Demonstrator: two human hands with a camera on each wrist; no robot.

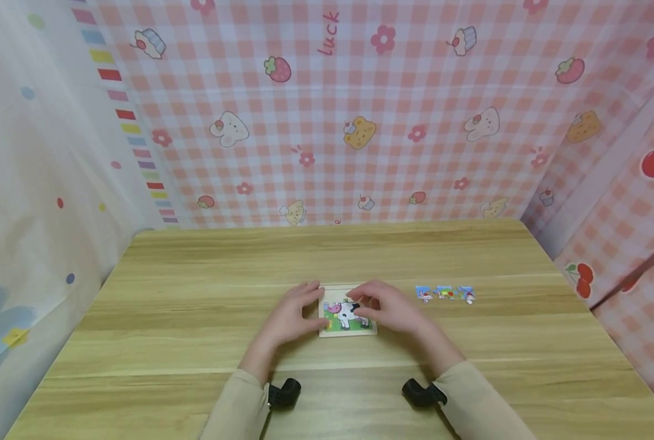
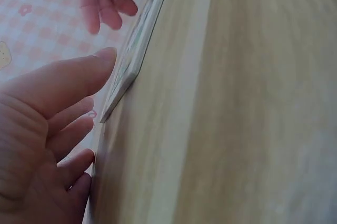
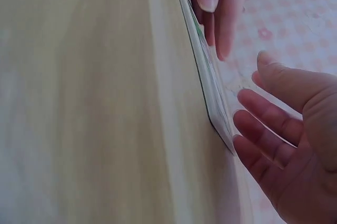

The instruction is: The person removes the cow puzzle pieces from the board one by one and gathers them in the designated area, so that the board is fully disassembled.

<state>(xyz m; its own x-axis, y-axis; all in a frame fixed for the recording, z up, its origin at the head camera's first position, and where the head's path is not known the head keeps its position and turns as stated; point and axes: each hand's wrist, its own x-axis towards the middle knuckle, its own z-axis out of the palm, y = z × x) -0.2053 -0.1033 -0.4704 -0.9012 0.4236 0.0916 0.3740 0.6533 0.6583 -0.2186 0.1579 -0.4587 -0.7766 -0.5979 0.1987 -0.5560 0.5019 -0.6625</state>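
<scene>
A small jigsaw puzzle board [image 1: 348, 334] with a pale wooden rim lies in the middle of the table. Its picture of a cow [image 1: 351, 314] on green grass fills the lower part, while the upper part shows bare pale wood. At the board's left edge is my left hand [image 1: 293, 313], thumb near the lower left corner and fingers along the upper left. My right hand [image 1: 391, 307] hovers over the right side, with its thumb and fingers bent loosely towards the picture. No piece shows between the right fingertips [image 3: 243, 97] in the right wrist view.
Three loose jigsaw pieces, a left one [image 1: 423, 294], a middle one [image 1: 445, 293] and a right one [image 1: 466, 294], lie in a row right of the board. A pink checked cloth [image 1: 327, 153] hangs behind the wooden table [image 1: 222, 256].
</scene>
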